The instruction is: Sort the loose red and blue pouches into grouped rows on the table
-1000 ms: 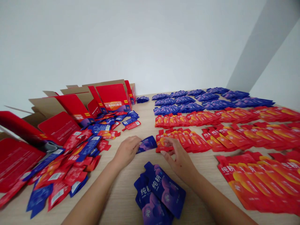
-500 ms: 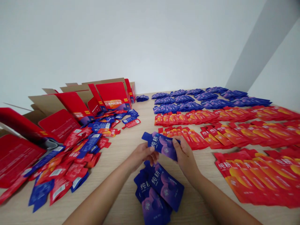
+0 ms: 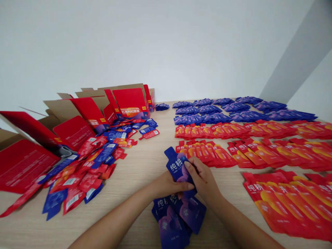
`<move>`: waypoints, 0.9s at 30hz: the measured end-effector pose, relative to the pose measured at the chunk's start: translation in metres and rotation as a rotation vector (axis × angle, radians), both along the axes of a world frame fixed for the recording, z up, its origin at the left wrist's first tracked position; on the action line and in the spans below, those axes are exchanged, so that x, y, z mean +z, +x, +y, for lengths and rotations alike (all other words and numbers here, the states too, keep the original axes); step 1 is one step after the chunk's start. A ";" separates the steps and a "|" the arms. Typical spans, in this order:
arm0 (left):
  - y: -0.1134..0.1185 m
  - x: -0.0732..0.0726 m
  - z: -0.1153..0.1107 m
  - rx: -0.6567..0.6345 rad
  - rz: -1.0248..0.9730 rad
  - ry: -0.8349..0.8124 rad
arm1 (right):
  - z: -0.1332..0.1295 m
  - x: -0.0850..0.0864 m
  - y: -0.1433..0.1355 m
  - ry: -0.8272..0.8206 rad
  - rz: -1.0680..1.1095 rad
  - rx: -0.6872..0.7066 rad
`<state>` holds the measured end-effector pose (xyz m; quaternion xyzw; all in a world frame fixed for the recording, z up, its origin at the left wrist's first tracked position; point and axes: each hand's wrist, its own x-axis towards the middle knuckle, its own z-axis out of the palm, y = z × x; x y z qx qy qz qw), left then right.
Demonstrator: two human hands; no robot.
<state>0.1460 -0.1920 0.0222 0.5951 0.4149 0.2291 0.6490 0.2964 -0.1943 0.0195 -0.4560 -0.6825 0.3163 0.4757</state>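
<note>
A blue pouch (image 3: pixel 176 166) with purple print is held between both hands above the light wood table, its narrow end pointing up and away. My left hand (image 3: pixel 169 186) grips its lower left part, thumb across the front. On its right edge, my right hand (image 3: pixel 201 174) pinches it between thumb and fingers. Below the hands lies a small overlapping pile of blue pouches (image 3: pixel 172 224), its upper part partly hidden by them. Whether more than one pouch is held, I cannot tell.
Open red cardboard boxes (image 3: pixel 129 100) line the left side, with a loose heap of red and blue pouches (image 3: pixel 85 169) before them. To the right lie rows of red pouches (image 3: pixel 287 200), and behind them rows of blue pouches (image 3: pixel 215 117). A pale wall stands behind.
The held pouch has turned from lying slantwise to more upright. My left hand has moved lower, its thumb now over the pouch front. The view has shifted slightly, with the scenery displaced.
</note>
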 end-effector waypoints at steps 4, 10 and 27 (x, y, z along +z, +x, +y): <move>0.006 0.002 -0.005 -0.058 -0.008 -0.027 | -0.002 -0.003 0.000 0.062 -0.160 -0.084; -0.018 0.008 0.023 0.076 0.241 0.242 | 0.015 -0.001 0.019 -0.001 -0.314 -0.065; -0.235 0.001 0.060 0.591 1.749 0.681 | 0.008 0.019 0.028 -0.185 -0.974 0.146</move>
